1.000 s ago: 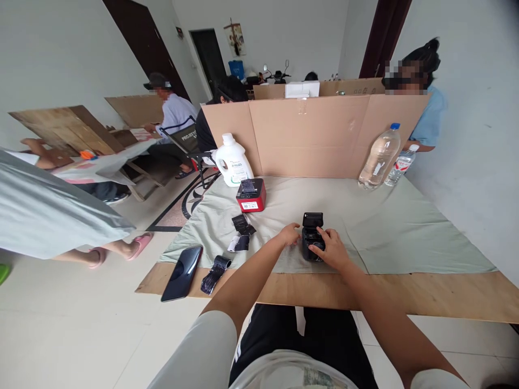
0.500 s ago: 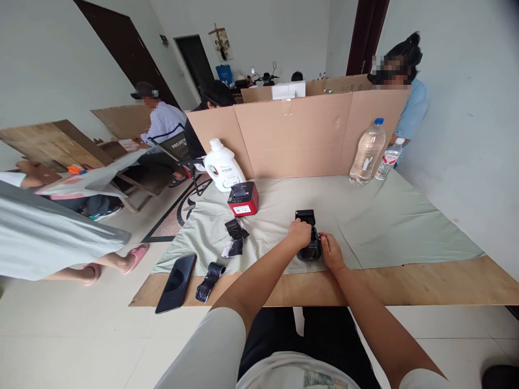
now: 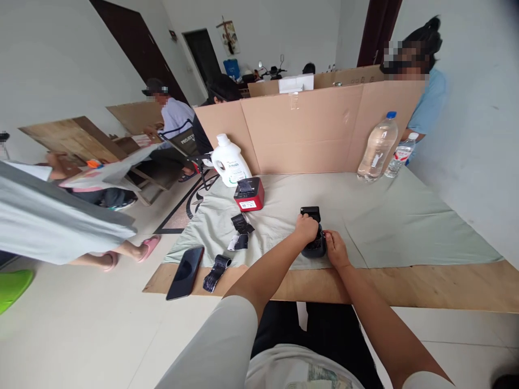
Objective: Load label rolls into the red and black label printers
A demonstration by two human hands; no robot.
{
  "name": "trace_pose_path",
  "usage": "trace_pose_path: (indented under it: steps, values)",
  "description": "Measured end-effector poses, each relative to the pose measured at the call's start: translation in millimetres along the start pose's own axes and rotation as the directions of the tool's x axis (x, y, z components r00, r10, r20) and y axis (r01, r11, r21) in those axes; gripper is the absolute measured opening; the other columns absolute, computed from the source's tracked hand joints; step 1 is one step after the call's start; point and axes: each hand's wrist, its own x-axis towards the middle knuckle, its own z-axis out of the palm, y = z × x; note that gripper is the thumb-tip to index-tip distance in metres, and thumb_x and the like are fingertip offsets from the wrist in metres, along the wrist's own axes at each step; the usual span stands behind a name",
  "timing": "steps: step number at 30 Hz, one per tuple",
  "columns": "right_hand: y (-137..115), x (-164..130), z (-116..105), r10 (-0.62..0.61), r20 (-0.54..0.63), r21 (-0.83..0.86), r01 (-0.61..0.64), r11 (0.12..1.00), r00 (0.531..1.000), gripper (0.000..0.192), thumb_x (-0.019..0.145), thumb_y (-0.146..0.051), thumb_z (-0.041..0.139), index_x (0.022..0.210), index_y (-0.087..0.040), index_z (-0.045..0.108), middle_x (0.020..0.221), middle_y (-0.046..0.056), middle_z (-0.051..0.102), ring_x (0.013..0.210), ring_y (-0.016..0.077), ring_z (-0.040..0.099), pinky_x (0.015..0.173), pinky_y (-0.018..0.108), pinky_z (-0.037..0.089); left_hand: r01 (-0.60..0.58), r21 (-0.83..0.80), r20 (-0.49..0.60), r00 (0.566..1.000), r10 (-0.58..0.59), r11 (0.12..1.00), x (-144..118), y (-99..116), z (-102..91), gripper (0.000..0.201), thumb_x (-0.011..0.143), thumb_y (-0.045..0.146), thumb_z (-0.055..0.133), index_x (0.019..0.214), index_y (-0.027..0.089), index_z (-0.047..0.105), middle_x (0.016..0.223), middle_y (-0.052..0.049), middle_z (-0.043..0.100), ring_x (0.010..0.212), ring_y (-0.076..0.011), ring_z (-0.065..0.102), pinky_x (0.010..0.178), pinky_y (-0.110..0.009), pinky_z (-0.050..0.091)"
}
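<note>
Black, the small printer (image 3: pixel 313 237) sits lid-up near the table's front edge, left hand (image 3: pixel 306 229) clamped over it, right hand (image 3: pixel 334 250) gripping its side; lid unclosed, red printer (image 3: pixel 249 194) behind.

Device (image 3: pixel 314 246) under your hands: glossy black plastic
Cloth (image 3: pixel 389 227) beneath it: matt, creased
Board (image 3: pixel 425 289) below cloth: smooth wood

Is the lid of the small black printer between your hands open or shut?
Open: the small black printer has its lid standing up behind the left hand; the right hand touches its side.
</note>
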Motion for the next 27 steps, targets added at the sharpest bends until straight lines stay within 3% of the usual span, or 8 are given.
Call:
trace_pose_path:
  steps: [7,10,12,15,18,20,23,27]
  values:
    - [2,1,0,-0.003,0.002,-0.009,0.003,1.0,1.0,0.052,0.093,-0.056,0.025,0.098,-0.019,0.061,0.098,0.011,0.065,0.096,0.0221,0.059,0.089,0.041,0.047,-0.009,-0.138,0.012,1.0,0.01,0.99,7,-15,1.8,0.03,0.067,0.02,0.073,0.095,0.015,0.067,0.115,-0.017,0.061,0.115,-0.0342,0.046,0.1,-0.045,0.031]
    - [2,2,-1,-0.004,0.001,-0.015,0.004,1.0,1.0,0.053,0.093,-0.057,0.025,0.098,-0.018,0.061,0.098,0.011,0.065,0.096,0.0222,0.059,0.089,0.041,0.047,0.009,-0.3,-0.021,1.0,-0.016,0.954,7,-21,-0.2,0.039,0.063,0.022,0.076,0.099,0.016,0.063,0.109,-0.013,0.063,0.107,-0.0294,0.054,0.094,-0.039,0.04]
    - [2,2,-2,-0.003,0.003,-0.017,0.003,1.0,1.0,0.053,0.093,-0.057,0.025,0.098,-0.018,0.061,0.097,0.011,0.066,0.095,0.0222,0.06,0.088,0.041,0.047,-0.008,-0.496,-0.054,0.998,-0.022,0.869,4,-28,-1.8,0.038,0.065,0.018,0.073,0.1,0.016,0.059,0.101,-0.008,0.065,0.095,-0.0224,0.058,0.084,-0.032,0.045]
    - [2,1,-3,0.002,0.009,-0.017,-0.002,1.0,1.0,0.052,0.093,-0.057,0.026,0.098,-0.018,0.061,0.097,0.011,0.066,0.094,0.0223,0.06,0.087,0.041,0.048,-0.053,-0.792,-0.062,0.998,0.006,0.608,-11,-48,-4.2,0.031,0.071,0.013,0.065,0.1,0.015,0.055,0.092,-0.003,0.064,0.081,-0.0137,0.059,0.072,-0.024,0.046]
    - [2,0,-4,0.008,0.015,-0.011,-0.008,1.0,1.0,0.052,0.093,-0.056,0.027,0.099,-0.017,0.061,0.098,0.012,0.065,0.095,0.0223,0.059,0.087,0.041,0.047,0.002,-0.908,0.058,0.991,0.121,0.42,-46,-83,-5.7,0.031,0.071,0.016,0.065,0.1,0.014,0.055,0.09,-0.002,0.063,0.074,-0.0115,0.059,0.064,-0.021,0.045]
    - [2,0,-4,0.014,0.017,-0.007,-0.013,1.0,1.0,0.051,0.092,-0.056,0.028,0.098,-0.017,0.061,0.098,0.012,0.065,0.095,0.0224,0.059,0.088,0.041,0.047,0.067,-0.891,0.172,0.965,0.196,0.45,-79,-111,-4.6,0.034,0.067,0.017,0.07,0.098,0.015,0.057,0.09,-0.003,0.064,0.076,-0.0132,0.06,0.065,-0.022,0.046]
    - [3,1,-3,0.025,0.02,-0.011,-0.024,1.0,1.0,0.051,0.091,-0.058,0.03,0.097,-0.017,0.061,0.098,0.012,0.065,0.094,0.0231,0.059,0.087,0.042,0.046,0.102,-0.77,0.285,0.938,0.196,0.63,-132,-149,1.0,0.034,0.062,0.02,0.075,0.094,0.016,0.063,0.093,-0.003,0.067,0.087,-0.0173,0.061,0.075,-0.024,0.047]
    - [5,2,-2,0.045,0.027,-0.025,-0.045,0.999,0.999,0.053,0.089,-0.06,0.031,0.097,-0.018,0.061,0.097,0.012,0.065,0.093,0.0238,0.058,0.086,0.042,0.046,0.13,-0.589,0.193,0.981,-0.018,0.798,-180,-183,12.0,0.034,0.065,0.023,0.071,0.099,0.019,0.065,0.103,-0.003,0.067,0.095,-0.0212,0.062,0.083,-0.027,0.047]
